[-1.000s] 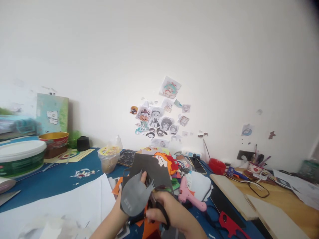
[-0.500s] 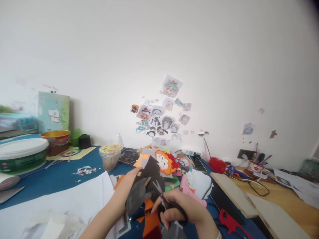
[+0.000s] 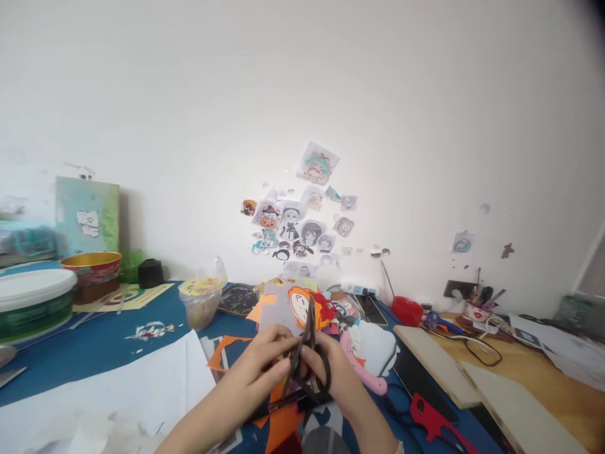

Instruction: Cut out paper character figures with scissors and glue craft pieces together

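Observation:
My right hand (image 3: pixel 333 359) grips black-handled scissors (image 3: pixel 310 328), their blades pointing up and away from me and close together. Beside them is my left hand (image 3: pixel 265 362), its fingers bent in and almost touching the scissors. A thin dark edge shows at those fingertips, too small and covered to name. Under both hands lie a dark pen (image 3: pixel 287 401), orange paper (image 3: pixel 282 429) and a grey cut piece (image 3: pixel 324 435). Just beyond the blades is an orange-haired paper character (image 3: pixel 299 307) with a red bow, lying on a grey sheet (image 3: pixel 274 302).
White paper (image 3: pixel 155 372) spreads at left, near a lidded cup (image 3: pixel 201 302) and a white-lidded tub (image 3: pixel 35 299). To the right lie a pink tool (image 3: pixel 363 369), a red cutter-like tool (image 3: pixel 432 416), pale boards (image 3: pixel 437 362) and a phone (image 3: pixel 370 309).
The large dark paper piece in my left hand no longer shows. Both hands have come together, and the scissors have turned upward with blades nearer each other. The view has shifted slightly.

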A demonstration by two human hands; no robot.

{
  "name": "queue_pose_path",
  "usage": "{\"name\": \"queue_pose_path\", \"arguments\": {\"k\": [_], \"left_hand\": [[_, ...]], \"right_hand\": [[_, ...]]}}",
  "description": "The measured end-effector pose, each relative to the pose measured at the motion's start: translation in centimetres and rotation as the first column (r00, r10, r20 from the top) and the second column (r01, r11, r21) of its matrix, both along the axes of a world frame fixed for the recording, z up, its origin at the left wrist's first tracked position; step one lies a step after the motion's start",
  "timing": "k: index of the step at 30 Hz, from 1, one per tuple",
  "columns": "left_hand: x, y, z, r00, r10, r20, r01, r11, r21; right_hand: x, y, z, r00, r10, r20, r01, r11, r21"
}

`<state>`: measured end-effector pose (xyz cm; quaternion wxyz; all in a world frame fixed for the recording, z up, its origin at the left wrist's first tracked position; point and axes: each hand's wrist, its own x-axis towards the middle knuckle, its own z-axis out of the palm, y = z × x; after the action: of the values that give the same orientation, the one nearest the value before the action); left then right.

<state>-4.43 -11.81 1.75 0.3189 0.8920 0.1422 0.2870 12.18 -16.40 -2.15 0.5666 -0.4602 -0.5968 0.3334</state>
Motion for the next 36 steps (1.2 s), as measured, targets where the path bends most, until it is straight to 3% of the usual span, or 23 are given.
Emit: {"name": "queue_pose_path", "arguments": {"k": [4, 6, 10, 15, 20, 23, 26, 29, 36], "left_hand": [[1.1, -0.2, -1.2, 0.989, 0.138, 0.053, -0.146, 0.971, 0.188], [1.6, 0.1, -2.1, 0.980, 0.160, 0.119, -0.180, 0.968, 0.178], [1.6, 1.2, -2.8, 0.941, 0.249, 0.229, -0.251, 0.968, -0.019], [1.0, 2.0, -2.3, 0.874, 0.405, 0.269, -0.329, 0.900, -0.287], [0.5, 1.6, -1.4, 0.864, 0.415, 0.284, -0.210, 0.811, -0.547], [0.2, 0.9, -0.5, 0.864, 0.394, 0.315, -0.046, 0.683, -0.729], [0.0, 0.3, 0.2, 0.877, 0.349, 0.330, 0.082, 0.568, -0.819], [0.0, 0.2, 0.4, 0.893, 0.294, 0.342, 0.142, 0.537, -0.832], [-0.2, 0.8, 0.4, 0.903, 0.284, 0.324, 0.150, 0.499, -0.854]], "right_hand": [[-0.3, 1.2, -1.2, 0.995, -0.097, -0.021, 0.099, 0.992, 0.078], [-0.5, 1.1, -1.1, 0.996, -0.087, -0.028, 0.089, 0.992, 0.092], [-0.6, -0.2, 0.2, 1.000, 0.017, -0.003, -0.017, 0.999, 0.036], [0.0, -1.6, 1.7, 0.989, 0.143, -0.023, -0.144, 0.989, -0.029], [1.2, -2.2, 2.0, 0.942, 0.333, -0.049, -0.336, 0.940, -0.060], [1.8, -2.3, 1.8, 0.921, 0.373, -0.114, -0.381, 0.923, -0.051], [2.1, -2.0, 1.5, 0.914, 0.399, -0.072, -0.406, 0.900, -0.158], [2.1, -1.7, 1.2, 0.897, 0.442, 0.016, -0.420, 0.862, -0.283], [2.0, -1.8, 1.2, 0.918, 0.394, 0.034, -0.376, 0.897, -0.231]]}}
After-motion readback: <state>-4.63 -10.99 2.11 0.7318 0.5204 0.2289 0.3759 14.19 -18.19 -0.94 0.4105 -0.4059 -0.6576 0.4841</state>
